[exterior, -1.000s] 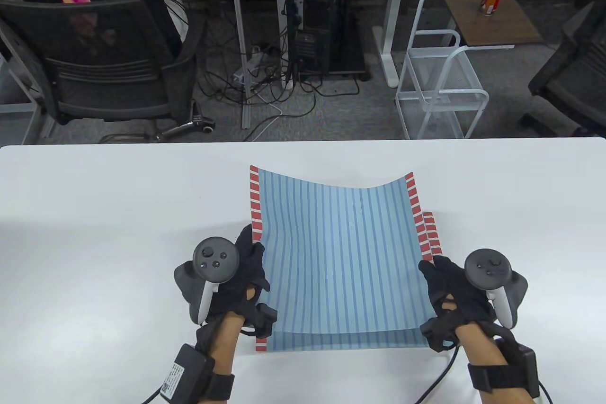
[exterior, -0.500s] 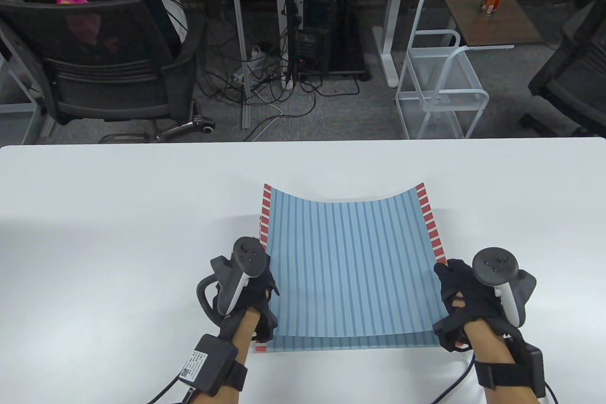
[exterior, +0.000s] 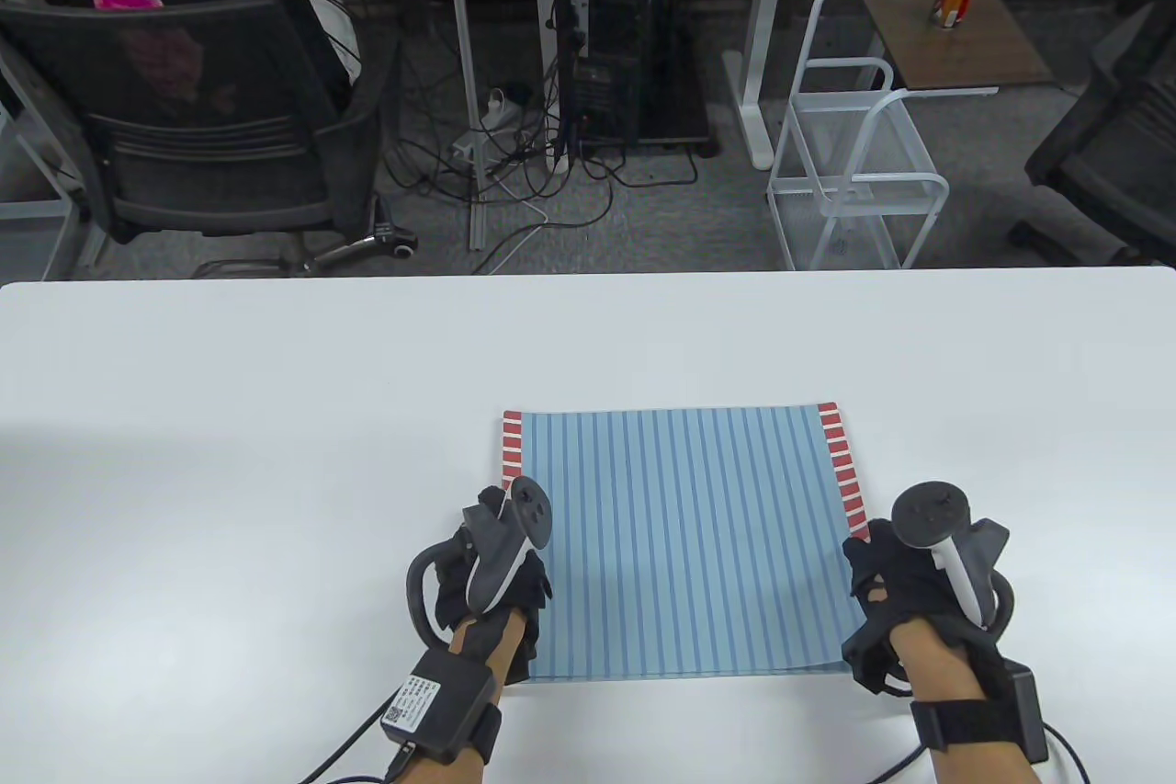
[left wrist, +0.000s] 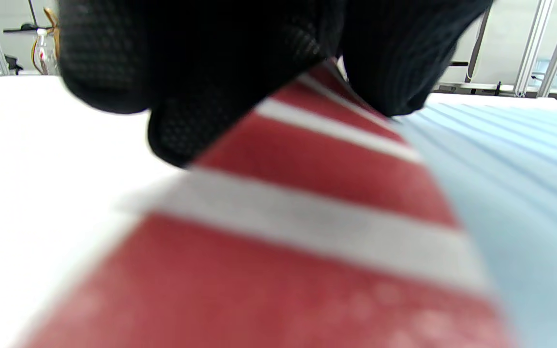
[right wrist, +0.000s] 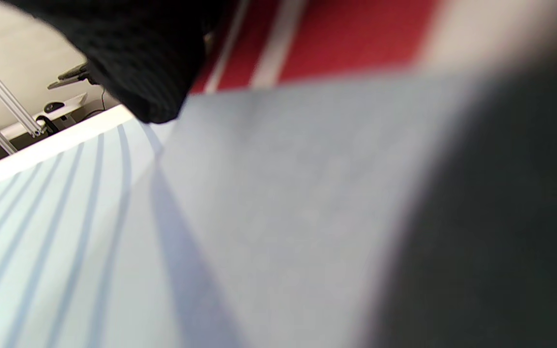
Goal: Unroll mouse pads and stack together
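Mouse pads (exterior: 680, 536), blue-striped with red-and-white side bands, lie flat near the table's (exterior: 230, 453) front edge, apparently one on another (only the top one shows plainly). The left hand (exterior: 491, 586) rests on the left band, its fingers (left wrist: 186, 82) touching the red stripes. The right hand (exterior: 896, 582) sits at the right band; whether either hand pinches the edge I cannot tell. The stack lies directly between the hands, stripes running away from the person, so both are equally near for squaring its edges.
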`<state>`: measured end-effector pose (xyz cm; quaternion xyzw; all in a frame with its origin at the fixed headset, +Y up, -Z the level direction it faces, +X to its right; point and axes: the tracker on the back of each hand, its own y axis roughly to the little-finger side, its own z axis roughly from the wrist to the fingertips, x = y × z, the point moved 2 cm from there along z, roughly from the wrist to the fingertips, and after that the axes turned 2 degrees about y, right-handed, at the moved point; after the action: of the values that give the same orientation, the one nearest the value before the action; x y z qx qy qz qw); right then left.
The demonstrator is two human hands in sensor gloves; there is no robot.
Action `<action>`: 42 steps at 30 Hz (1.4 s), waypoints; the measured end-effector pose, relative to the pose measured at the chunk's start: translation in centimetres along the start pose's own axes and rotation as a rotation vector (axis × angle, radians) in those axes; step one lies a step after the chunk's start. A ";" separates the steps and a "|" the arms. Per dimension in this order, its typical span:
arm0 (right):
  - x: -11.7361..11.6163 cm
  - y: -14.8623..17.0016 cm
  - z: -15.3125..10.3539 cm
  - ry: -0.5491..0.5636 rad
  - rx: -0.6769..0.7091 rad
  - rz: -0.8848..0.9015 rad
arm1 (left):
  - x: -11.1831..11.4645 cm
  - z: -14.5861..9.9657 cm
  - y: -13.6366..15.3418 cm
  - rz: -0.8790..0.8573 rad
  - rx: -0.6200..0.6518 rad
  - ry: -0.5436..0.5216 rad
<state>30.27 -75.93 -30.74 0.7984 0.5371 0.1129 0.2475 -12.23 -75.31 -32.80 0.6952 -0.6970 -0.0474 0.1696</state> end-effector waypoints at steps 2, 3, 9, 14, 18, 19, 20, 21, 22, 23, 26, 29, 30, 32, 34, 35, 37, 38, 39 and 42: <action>-0.2 -0.2 0.0 -0.003 -0.005 -0.045 | 0.3 0.0 -0.3 0.035 -0.001 0.007; -0.3 -0.3 -0.1 -0.003 -0.002 -0.060 | 0.4 0.0 -0.3 0.048 -0.001 0.013; -0.8 -1.1 -0.3 -0.020 0.022 -0.154 | 0.7 -0.4 -1.3 0.114 0.117 0.061; -1.3 -1.2 -0.4 -0.077 0.000 -0.242 | 1.6 -0.8 -1.9 0.123 0.209 0.179; -1.3 -1.1 -0.5 -0.115 -0.006 -0.268 | 1.8 -0.9 -1.8 0.117 0.211 0.179; -1.2 -1.0 -0.6 -0.119 -0.008 -0.279 | 1.8 -0.9 -1.8 0.112 0.210 0.178; -1.1 -1.0 -0.7 -0.120 -0.010 -0.284 | 1.9 -1.0 -1.9 0.113 0.211 0.176; -1.1 -1.0 -0.7 -0.123 -0.012 -0.287 | 1.9 -1.0 -1.9 0.114 0.212 0.175; -1.0 -0.9 -0.8 -0.126 -0.013 -0.291 | 1.9 -1.0 -1.9 0.118 0.213 0.173; -0.9 -0.9 -0.9 -0.123 -0.012 -0.292 | 1.8 -1.0 -1.9 0.118 0.213 0.172; -0.4 -1.0 -1.4 -0.089 0.013 -0.273 | 1.6 -1.1 -1.8 0.087 0.219 0.184; 0.6 -1.4 -2.2 -0.059 0.043 -0.253 | 1.0 -1.5 -1.7 0.062 0.234 0.166; 0.9 -1.6 -2.4 -0.048 0.054 -0.245 | 0.6 -1.7 -1.7 0.055 0.245 0.152; 1.4 -1.9 -2.8 -0.034 0.073 -0.233 | 0.1 -1.9 -1.6 0.042 0.256 0.141; 1.9 -2.4 -3.4 -0.010 0.107 -0.216 | -0.8 -2.4 -1.4 0.014 0.271 0.124; 2.1 -2.5 -3.6 -0.001 0.118 -0.211 | -1.2 -2.7 -1.3 0.003 0.280 0.115; 2.3 -2.9 -4.0 0.014 0.148 -0.200 | -1.9 -3.2 -1.2 -0.008 0.296 0.096; 2.4 -3.0 -4.2 0.022 0.166 -0.196 | -2.3 -3.5 -1.1 -0.012 0.303 0.086; 2.4 -3.0 -4.4 0.029 0.180 -0.193 | -2.6 -3.8 -1.1 -0.016 0.309 0.078; 2.5 -3.1 -5.0 0.042 0.245 -0.153 | -3.7 -4.7 -0.8 -0.046 0.337 0.047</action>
<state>26.58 -71.36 -28.27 0.7767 0.6114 0.0441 0.1449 -10.17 -70.86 -29.28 0.7305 -0.6747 0.0827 0.0658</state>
